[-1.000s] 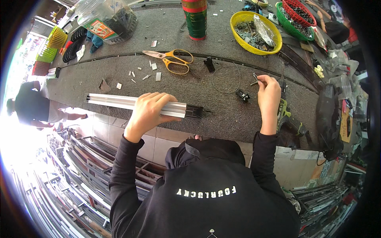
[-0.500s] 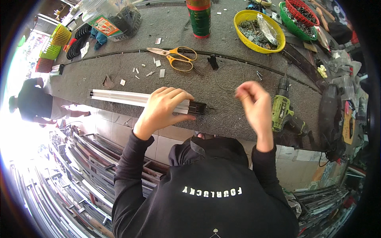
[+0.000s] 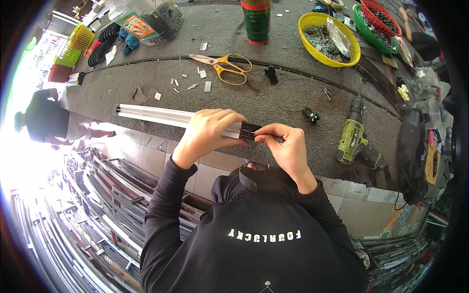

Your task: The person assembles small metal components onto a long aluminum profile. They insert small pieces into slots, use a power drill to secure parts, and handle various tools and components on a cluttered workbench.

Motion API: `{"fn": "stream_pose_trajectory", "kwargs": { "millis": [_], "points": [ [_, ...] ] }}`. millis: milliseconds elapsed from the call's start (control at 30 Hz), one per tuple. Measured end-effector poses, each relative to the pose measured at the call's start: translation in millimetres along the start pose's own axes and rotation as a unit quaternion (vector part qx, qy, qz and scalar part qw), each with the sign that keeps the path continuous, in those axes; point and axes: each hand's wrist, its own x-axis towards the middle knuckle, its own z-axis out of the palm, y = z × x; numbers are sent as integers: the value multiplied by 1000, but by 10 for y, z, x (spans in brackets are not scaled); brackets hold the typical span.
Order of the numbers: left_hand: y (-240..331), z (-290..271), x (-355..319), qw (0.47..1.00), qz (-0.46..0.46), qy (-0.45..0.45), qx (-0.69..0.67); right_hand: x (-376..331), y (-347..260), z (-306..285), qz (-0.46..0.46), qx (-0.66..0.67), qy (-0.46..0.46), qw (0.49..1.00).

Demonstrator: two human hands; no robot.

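A slim white and silver metal profile (image 3: pixel 154 113) lies along the near side of the carpeted bench, with a black plastic end piece (image 3: pixel 248 130) on its right end. My left hand (image 3: pixel 207 131) is wrapped over the profile just beside that piece. Thumb and forefinger of my right hand (image 3: pixel 288 146) pinch at the outer tip of the end piece; whether something smaller is between them is hidden. To the right of it sits a small black fitting (image 3: pixel 311 115). Further back are another black fitting (image 3: pixel 271 74) and orange-handled scissors (image 3: pixel 227 67).
A green cordless drill (image 3: pixel 351 134) lies at the right. Baskets of screws, including a yellow one (image 3: pixel 305 46), stand far right. A green and red can (image 3: pixel 256 24) and a clear tub (image 3: pixel 146 24) are at the back. A person (image 3: pixel 46 117) is at far left.
My right hand has come left and down from above the bench to pinch at the end piece. The small black fitting shows where that hand was. My left hand keeps its grip.
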Motion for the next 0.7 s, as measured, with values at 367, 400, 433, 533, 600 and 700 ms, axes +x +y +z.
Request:
{"fn": "stream_pose_trajectory", "kwargs": {
  "millis": [367,400,433,533,600,700],
  "points": [
    [9,24,-4,1000,-1,4,3,160,236,-97,21,141,-62,988],
    [9,24,-3,1000,-1,3,2,165,239,-81,35,155,-59,986],
    [9,22,0,1000,-1,4,2,173,241,-76,52,167,-57,983],
    [13,11,3,1000,-3,4,2,189,262,-68,52,162,-54,984],
    [6,11,2,1000,-5,-1,-3,169,267,-102,31,83,-61,994],
    [-38,42,-13,1000,4,-5,-14,41,193,-321,-22,11,-24,999]
  ]
}}
